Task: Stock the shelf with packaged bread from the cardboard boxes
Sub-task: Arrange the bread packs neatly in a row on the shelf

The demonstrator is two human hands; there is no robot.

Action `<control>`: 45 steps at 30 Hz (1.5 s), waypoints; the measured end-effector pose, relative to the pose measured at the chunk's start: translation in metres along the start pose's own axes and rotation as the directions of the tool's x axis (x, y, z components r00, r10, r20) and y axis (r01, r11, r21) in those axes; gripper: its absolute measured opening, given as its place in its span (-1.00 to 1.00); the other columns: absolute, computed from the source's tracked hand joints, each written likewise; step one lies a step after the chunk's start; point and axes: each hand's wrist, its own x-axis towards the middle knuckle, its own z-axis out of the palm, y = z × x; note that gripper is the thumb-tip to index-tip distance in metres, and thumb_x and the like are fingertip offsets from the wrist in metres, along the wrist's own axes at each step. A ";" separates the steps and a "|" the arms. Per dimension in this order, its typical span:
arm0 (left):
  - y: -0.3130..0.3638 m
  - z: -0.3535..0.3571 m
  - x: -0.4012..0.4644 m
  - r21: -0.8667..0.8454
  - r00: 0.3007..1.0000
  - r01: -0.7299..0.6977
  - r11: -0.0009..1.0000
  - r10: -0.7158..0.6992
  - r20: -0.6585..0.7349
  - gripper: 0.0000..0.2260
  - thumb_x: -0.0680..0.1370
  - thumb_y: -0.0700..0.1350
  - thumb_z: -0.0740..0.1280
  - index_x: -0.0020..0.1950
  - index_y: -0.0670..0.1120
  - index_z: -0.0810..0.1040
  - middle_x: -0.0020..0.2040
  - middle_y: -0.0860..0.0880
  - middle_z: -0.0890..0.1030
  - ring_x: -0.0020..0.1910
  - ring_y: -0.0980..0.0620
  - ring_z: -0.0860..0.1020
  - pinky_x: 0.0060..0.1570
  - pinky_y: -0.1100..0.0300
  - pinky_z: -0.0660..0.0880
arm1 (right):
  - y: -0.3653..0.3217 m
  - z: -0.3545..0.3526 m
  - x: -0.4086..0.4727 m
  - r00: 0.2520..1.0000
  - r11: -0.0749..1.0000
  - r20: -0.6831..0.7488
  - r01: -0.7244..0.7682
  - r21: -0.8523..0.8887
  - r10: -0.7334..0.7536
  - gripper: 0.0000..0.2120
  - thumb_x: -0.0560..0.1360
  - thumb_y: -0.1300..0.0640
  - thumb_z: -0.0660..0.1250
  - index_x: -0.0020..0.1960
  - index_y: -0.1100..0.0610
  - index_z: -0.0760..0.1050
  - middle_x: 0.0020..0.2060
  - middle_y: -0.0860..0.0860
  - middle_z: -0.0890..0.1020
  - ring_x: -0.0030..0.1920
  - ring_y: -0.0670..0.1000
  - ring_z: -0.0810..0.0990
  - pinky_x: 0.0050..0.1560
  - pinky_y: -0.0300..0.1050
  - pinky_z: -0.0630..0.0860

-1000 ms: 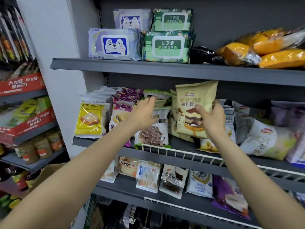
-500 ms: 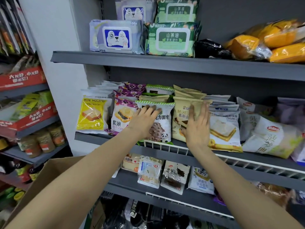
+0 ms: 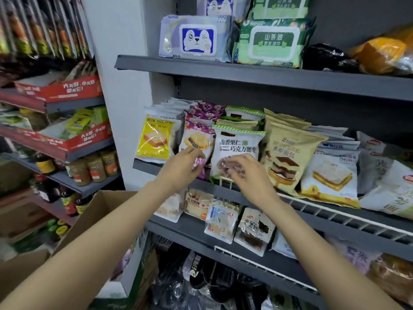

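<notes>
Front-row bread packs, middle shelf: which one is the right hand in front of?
The white chocolate bread pack with green-striped top; right hand overlaps its lower half.

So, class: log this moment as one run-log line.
left hand: open, at purple bread pack | right hand: open, at chocolate bread pack | shelf: stocked

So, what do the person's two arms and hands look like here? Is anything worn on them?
Both forearms are bare as far as the picture shows: no sleeves in view. The left hand and right hand show no gloves, and I see no watch, bracelet or ring. The fingers are motion-blurred, so small details cannot be told.
</notes>
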 end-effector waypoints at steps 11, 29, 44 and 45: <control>-0.233 0.026 -0.110 -0.034 0.833 0.534 0.845 -0.518 0.196 -0.81 0.56 -0.07 0.27 0.06 -0.14 0.57 -0.04 -0.13 0.65 -0.01 -0.14 0.59 -0.12 0.11 0.45 | -0.084 0.238 0.038 0.851 0.994 0.520 0.014 0.111 -0.070 -0.73 0.57 0.18 0.22 0.25 0.12 0.48 0.04 0.07 0.60 0.05 0.05 0.56 0.03 -0.09 0.47; -0.451 0.203 -0.216 0.313 0.293 0.783 0.537 -0.764 0.576 -0.67 0.62 -0.21 0.14 0.38 -0.25 0.35 0.30 -0.21 0.48 0.26 -0.19 0.48 0.17 0.03 0.44 | -0.081 0.597 0.001 0.110 0.849 0.920 -0.437 -0.296 0.377 -0.43 0.30 0.12 0.52 0.17 -0.25 0.37 0.41 0.18 0.34 0.43 0.16 0.28 0.41 0.05 0.20; -0.458 0.162 -0.195 0.154 0.415 0.819 0.553 -0.756 0.506 -0.60 0.54 0.03 0.32 0.16 -0.30 0.47 0.17 -0.30 0.52 0.17 -0.30 0.49 0.07 0.00 0.43 | -0.080 0.535 0.056 0.427 0.355 0.725 -0.897 0.264 0.541 -0.61 0.58 0.42 0.03 0.22 0.22 0.53 -0.19 0.16 0.58 -0.57 -0.11 0.49 -0.55 -0.34 0.42; -0.453 0.156 -0.191 0.124 0.441 0.821 0.557 -0.758 0.481 -0.60 0.54 0.05 0.32 0.12 -0.30 0.47 0.15 -0.31 0.52 0.15 -0.31 0.48 0.05 0.00 0.42 | -0.086 0.521 0.061 0.460 0.321 0.706 -0.887 0.332 0.539 -0.66 0.58 0.41 0.04 0.14 0.27 0.56 -0.33 0.14 0.58 -0.55 -0.08 0.50 -0.52 -0.33 0.43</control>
